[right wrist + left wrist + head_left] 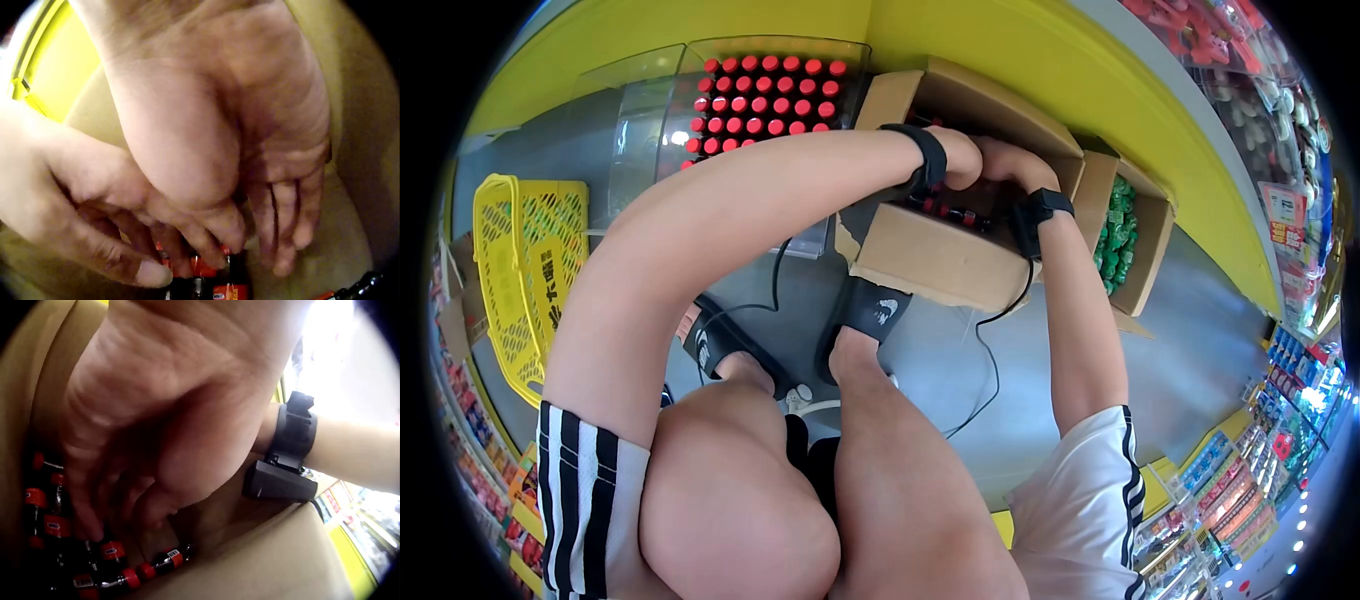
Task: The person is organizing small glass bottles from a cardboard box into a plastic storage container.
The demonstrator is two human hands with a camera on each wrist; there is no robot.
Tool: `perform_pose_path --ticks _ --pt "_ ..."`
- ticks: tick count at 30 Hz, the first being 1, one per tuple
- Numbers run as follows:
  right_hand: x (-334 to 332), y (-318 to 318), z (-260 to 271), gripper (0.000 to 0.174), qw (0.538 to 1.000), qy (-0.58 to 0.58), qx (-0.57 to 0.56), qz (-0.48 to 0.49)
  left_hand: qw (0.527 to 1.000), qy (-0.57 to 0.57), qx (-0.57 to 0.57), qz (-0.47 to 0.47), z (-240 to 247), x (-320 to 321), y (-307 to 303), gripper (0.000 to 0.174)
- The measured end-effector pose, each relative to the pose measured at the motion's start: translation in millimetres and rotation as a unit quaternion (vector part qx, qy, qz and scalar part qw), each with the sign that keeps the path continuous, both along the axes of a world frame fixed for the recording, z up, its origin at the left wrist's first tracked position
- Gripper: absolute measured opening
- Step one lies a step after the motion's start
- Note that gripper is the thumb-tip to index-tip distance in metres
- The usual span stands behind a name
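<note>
Both hands reach down into an open cardboard box holding small dark bottles with red caps and red labels. My left hand hangs over the bottles, fingers loosely bent, the fingertips close to the labels in the left wrist view. Beside it, my right hand points down with its fingers fairly straight and nothing visible in them. The hands overlap in the right wrist view, where the left thumb lies in front of some bottles. In the head view the fingertips are hidden inside the box.
A clear bin at the left holds rows of red-capped bottles. Another cardboard box, with green packages, stands at the right. A yellow basket sits at far left. Black cables trail from both wrists.
</note>
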State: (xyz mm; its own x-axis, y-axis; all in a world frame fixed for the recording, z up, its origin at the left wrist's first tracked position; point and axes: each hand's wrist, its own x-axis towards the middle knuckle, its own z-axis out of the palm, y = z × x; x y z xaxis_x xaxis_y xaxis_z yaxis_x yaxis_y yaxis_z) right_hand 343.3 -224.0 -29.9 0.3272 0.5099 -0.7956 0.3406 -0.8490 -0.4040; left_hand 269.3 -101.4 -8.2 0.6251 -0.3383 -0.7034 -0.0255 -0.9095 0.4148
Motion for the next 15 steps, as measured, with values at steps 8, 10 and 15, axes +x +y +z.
perform_pose_path --ticks 8,10,15 --pt "5.5 0.6 -6.8 0.046 0.999 0.000 -0.020 0.029 0.997 0.063 0.032 0.031 -7.7 13.4 -5.9 0.037" --pt "12.2 -6.8 -37.3 0.048 0.999 0.010 -0.023 0.023 0.997 0.071 0.032 0.021 -8.4 12.8 -10.4 0.037" --pt "16.0 -8.8 -66.2 0.060 0.998 0.069 0.000 -0.009 0.995 0.063 0.048 -0.060 -38.8 9.8 -23.5 0.038"
